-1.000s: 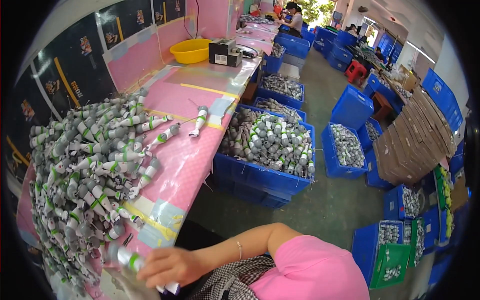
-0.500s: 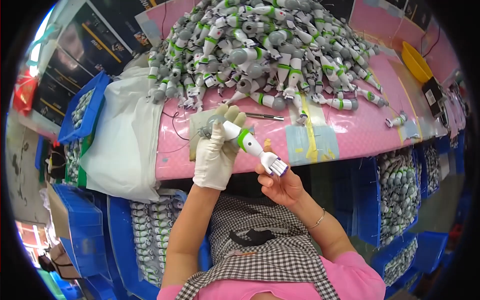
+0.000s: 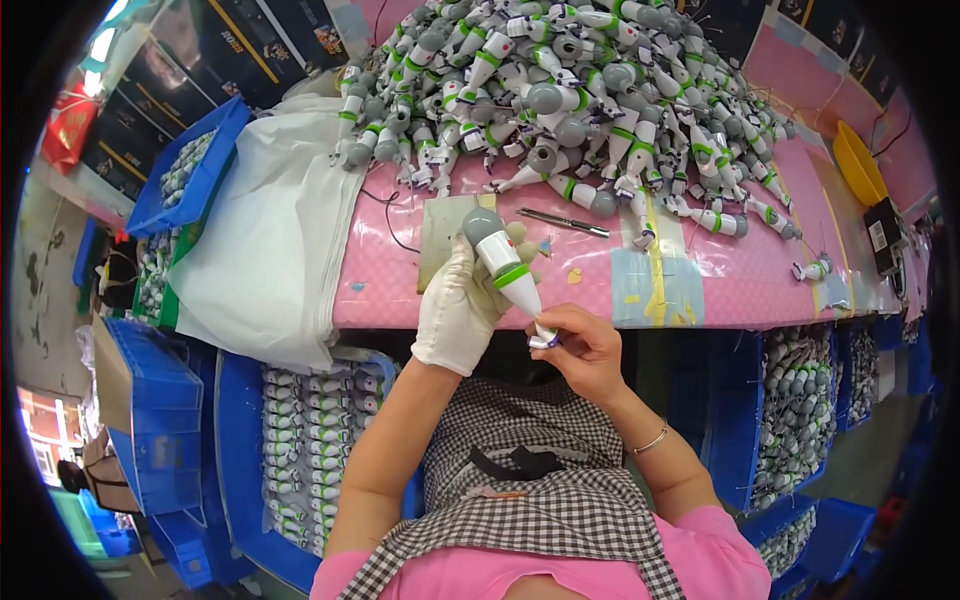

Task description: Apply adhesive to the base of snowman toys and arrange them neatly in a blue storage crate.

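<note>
A white toy arm (image 3: 517, 284) with a grey shoulder ball and a green band is held between my two hands above the table's front edge. My left hand (image 3: 462, 303), in a white glove, is wrapped round its upper part below the ball. At the lower end, my bare right hand (image 3: 585, 350) pinches the toy's small white and purple hand between thumb and fingers. Just beyond my left hand, a grey-green pad (image 3: 440, 235) lies on the table, partly hidden by the glove. A slim dark pen-like tool (image 3: 563, 222) rests to its right.
A large heap of similar toy arms (image 3: 590, 110) covers the back of the pink table (image 3: 385, 300). White sheeting (image 3: 265, 220) drapes the left side. Blue crates of parts (image 3: 240, 470) stand below on both sides. A yellow basin (image 3: 860, 165) is at far right.
The toy arm has rolled over, so its hand no longer shows palm and fingers spread out. My right hand has closed on that end. The whole view has shifted slightly.
</note>
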A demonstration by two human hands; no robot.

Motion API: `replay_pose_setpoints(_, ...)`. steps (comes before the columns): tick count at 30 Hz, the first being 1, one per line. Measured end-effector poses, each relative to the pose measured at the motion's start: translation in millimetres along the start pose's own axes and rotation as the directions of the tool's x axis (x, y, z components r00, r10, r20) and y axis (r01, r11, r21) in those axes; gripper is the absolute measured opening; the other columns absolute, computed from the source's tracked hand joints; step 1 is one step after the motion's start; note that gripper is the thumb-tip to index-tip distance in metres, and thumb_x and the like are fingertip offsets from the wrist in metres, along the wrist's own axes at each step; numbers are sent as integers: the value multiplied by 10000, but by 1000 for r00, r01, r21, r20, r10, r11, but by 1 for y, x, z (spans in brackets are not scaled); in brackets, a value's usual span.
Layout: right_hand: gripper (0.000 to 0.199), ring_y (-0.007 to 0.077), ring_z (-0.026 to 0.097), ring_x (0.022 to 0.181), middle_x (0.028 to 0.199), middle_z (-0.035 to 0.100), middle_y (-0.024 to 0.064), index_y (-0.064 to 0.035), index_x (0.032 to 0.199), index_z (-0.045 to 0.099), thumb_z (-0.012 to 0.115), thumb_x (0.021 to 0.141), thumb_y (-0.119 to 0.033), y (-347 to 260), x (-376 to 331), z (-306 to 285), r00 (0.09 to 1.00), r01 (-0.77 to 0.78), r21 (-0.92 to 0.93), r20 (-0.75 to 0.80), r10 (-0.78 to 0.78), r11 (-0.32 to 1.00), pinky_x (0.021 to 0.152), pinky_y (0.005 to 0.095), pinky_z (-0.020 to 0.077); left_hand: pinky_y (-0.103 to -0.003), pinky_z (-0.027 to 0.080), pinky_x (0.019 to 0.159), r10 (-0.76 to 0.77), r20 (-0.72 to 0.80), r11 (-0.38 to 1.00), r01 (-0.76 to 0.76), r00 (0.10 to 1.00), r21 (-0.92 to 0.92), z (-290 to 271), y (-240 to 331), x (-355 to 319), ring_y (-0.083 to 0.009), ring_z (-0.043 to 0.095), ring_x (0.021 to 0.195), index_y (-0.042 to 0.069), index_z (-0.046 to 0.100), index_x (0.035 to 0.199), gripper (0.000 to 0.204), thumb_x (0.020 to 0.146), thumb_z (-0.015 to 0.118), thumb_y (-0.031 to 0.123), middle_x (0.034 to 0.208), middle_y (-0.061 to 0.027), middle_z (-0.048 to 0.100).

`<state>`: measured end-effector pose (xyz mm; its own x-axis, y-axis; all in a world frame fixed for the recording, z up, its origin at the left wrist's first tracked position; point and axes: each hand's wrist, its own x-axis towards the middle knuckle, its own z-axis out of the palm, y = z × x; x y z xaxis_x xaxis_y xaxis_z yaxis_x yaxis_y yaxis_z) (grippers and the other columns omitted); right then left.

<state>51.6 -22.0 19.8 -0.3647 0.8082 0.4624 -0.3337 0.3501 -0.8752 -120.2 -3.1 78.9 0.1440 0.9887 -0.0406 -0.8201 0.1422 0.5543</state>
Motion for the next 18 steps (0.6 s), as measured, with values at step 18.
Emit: replay_pose_setpoints(18, 368, 187, 626, 832, 968, 623, 103, -42, 1128, 582, 647, 782, 63, 5, -3, 13, 994, -46, -35, -99, 43, 998, 719, 276, 519, -448, 493, 913, 46, -70, 998, -42, 997, 49, -8, -6, -11, -296, 548, 1129, 33, 380, 1305, 425, 990, 372, 318, 1294, -171, 496)
